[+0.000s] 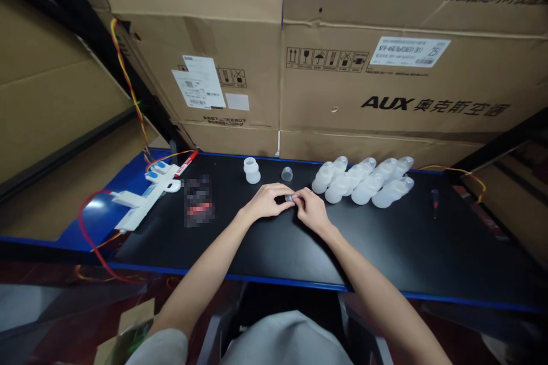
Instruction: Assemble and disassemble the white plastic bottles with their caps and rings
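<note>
My left hand (269,201) and my right hand (312,208) meet over the middle of the black table. Between their fingertips they pinch a small clear plastic piece (289,198), partly covered by the fingers; its exact kind is too small to tell. Just behind the hands a clear dome-shaped cap (286,174) rests on the table. An uncapped translucent white bottle (252,171) stands upright to the left of the cap, its wide mouth facing up. Several similar translucent bottles (363,187) with rounded tops are grouped close to the right of my right hand.
On the left lie a white power strip (148,199) with cables and a red-and-white marker (186,163). A pixelated patch (199,201) covers something beside them. A thin dark tool (435,202) lies at the right. Large cardboard boxes (317,91) wall off the table's back.
</note>
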### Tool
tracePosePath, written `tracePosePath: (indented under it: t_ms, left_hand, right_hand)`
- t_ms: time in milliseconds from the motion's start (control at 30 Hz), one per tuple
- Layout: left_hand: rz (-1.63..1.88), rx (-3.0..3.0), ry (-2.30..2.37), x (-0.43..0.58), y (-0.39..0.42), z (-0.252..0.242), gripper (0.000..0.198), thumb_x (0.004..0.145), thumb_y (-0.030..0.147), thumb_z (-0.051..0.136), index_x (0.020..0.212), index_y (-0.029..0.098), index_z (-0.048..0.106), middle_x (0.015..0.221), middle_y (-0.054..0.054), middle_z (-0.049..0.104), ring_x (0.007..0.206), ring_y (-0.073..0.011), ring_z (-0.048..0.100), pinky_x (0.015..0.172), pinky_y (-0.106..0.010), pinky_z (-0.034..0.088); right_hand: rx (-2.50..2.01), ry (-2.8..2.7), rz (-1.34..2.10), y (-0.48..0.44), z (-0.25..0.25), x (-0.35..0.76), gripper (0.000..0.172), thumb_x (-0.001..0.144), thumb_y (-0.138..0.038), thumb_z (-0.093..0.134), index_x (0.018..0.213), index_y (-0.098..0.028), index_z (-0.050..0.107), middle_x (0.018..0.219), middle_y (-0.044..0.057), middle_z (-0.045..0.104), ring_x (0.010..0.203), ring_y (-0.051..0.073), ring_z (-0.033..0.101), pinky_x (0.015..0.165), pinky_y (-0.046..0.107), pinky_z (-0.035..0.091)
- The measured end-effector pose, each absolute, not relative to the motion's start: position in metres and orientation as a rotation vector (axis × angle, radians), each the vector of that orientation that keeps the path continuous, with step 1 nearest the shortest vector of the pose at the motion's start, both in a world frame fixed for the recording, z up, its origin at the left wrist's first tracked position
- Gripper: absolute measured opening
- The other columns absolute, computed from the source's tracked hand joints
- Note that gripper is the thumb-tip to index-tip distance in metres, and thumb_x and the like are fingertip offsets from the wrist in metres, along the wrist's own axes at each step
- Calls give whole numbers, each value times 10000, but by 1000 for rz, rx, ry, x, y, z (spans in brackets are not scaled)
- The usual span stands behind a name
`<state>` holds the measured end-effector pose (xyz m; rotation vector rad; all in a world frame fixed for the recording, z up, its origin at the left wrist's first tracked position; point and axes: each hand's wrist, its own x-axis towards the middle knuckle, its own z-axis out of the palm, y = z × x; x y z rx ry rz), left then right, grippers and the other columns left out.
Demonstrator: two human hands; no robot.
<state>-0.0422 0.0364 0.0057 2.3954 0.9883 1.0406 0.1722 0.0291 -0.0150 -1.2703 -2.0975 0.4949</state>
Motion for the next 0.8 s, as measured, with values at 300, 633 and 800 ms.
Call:
tracePosePath:
  t_ms: [300,633,800]
  left_hand:
    - [1125,2235,1116,-58,48,-6,236,917,366,849,1122,249,840,1122,-81,830,1002,-235,811,957,-387,647]
    - [973,2243,1909,-73,53,-10,383,944,390,802,1298,255,747,1162,-92,801,967,-288,765,796,-367,590]
    - [919,2164,2068,-72,52,-11,366,958,346,759,1308,243,722,1275,-122,717,1008,-307,770,739,-367,587]
  right_hand:
    - [-1292,-1568,699,35,-22,164,414,1084,-494,470,1090,-157,711,864,66,723,699,194,650,684,311,541]
    - [-1419,-2162,279,26,-7,149,274,1076,-306,592,1303,-230,725,1160,93,726,1048,241,708,809,306,544]
    - [-1476,-2240,201,39,-9,142,379,1072,-277,600,1441,-196,635,1210,138,734,1087,286,689,812,339,546]
